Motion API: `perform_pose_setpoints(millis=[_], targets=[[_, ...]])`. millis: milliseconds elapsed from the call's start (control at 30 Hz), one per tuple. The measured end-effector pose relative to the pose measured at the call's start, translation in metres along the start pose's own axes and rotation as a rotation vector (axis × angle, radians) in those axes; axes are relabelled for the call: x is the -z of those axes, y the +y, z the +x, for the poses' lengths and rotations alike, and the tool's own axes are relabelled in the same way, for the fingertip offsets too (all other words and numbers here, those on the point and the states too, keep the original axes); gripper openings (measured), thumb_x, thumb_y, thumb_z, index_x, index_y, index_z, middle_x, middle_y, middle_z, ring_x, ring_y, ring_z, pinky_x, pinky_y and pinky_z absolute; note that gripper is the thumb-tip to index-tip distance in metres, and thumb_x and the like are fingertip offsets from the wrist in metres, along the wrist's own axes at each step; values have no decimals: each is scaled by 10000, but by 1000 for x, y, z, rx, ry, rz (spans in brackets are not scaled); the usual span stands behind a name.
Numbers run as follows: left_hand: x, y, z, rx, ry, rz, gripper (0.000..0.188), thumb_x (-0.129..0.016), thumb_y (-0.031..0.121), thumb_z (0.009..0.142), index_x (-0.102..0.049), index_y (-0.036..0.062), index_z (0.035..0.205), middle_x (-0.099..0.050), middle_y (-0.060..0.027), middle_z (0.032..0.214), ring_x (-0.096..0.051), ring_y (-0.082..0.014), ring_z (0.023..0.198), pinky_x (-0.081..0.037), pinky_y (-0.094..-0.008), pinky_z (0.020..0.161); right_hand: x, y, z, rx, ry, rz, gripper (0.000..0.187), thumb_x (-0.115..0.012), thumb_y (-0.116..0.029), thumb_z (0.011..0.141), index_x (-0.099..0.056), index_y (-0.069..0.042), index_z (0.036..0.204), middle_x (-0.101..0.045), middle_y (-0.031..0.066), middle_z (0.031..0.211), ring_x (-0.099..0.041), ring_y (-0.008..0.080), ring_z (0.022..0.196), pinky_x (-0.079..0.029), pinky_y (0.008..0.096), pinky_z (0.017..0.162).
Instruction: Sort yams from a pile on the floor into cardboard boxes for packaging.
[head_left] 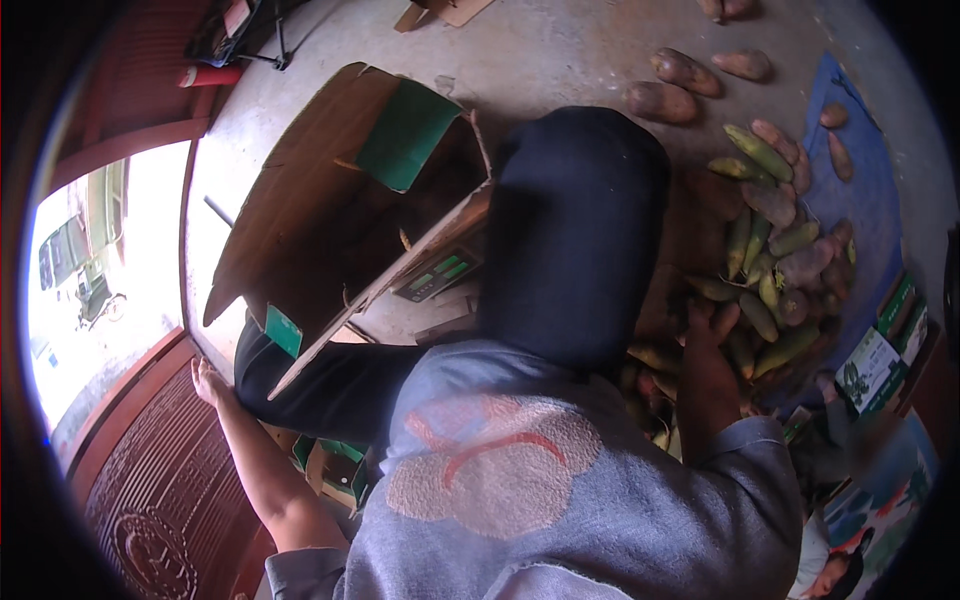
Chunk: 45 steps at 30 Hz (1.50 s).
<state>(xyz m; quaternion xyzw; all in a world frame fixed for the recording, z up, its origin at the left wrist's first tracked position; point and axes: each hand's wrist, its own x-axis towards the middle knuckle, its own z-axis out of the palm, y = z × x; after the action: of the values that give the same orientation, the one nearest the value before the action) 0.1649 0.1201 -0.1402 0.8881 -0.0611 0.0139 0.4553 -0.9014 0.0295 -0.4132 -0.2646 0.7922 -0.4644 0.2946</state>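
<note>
To the right of my bent knee lies a heap of yellow-green cucumbers [768,290] mixed with reddish-brown sweet potatoes [808,262]. My right hand [707,325] reaches down to the near left side of this heap, its fingers apart beside the cucumbers; shadow hides part of the fingertips. At the far left, my left hand [207,382] hangs beside my other knee, fingers loosely apart with nothing in them. A large cardboard box [300,190] with green patches stands tilted in front of me, its top open and its inside dark.
Behind the box's near wall sits a scale with a green lit display [440,277]. Large sweet potatoes [662,102] lie apart on the floor. A blue tarp [870,190] and green-white cartons [880,365] are at right. A carved red-brown wooden panel [165,480] stands at left. Another person [832,575] appears lower right.
</note>
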Motion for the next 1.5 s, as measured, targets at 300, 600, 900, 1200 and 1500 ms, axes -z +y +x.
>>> perform_pose_setpoints(millis=[300,600,900,1200,1500], targets=[[11,22,-23,7,-58,174,412,-613,116,966,-583,40,1370,-689,-104,1202,-615,-125,911,-474,-222,754,-43,-96,7,-387,-223,92,868,-729,-3,851,-169,-156,1497,-567,102,1147,-628,189,772,-529,313,508],[-9,3,-17,153,-138,25,495,-578,224,989,-505,160,1474,-603,-77,1397,-512,-230,1281,-366,-366,1059,-133,-188,-72,-702,-118,-83,906,-792,-116,827,-258,-23,1553,-472,150,1469,-513,238,1292,-438,401,1044],[-6,5,-27,229,-102,-71,486,-593,233,985,-511,168,1459,-628,-45,1330,-521,-192,1186,-384,-358,1012,-145,-179,-65,-628,-225,-42,896,-801,-143,827,-281,-21,1547,-473,148,1473,-509,241,1298,-427,402,1056],[-9,18,-43,168,-65,-116,474,-610,185,979,-528,141,1444,-633,-66,1326,-538,-186,1186,-389,-344,1009,-155,-207,-80,-506,-347,31,888,-810,-171,827,-304,-18,1540,-473,146,1476,-506,243,1305,-417,403,1068],[-21,64,-79,-198,56,-158,429,-566,47,980,-557,26,1408,-615,-175,1356,-571,-240,1265,-431,-342,1074,-184,-255,84,-313,-521,65,881,-819,-198,826,-327,-15,1534,-473,144,1479,-503,246,1311,-406,405,1080]])
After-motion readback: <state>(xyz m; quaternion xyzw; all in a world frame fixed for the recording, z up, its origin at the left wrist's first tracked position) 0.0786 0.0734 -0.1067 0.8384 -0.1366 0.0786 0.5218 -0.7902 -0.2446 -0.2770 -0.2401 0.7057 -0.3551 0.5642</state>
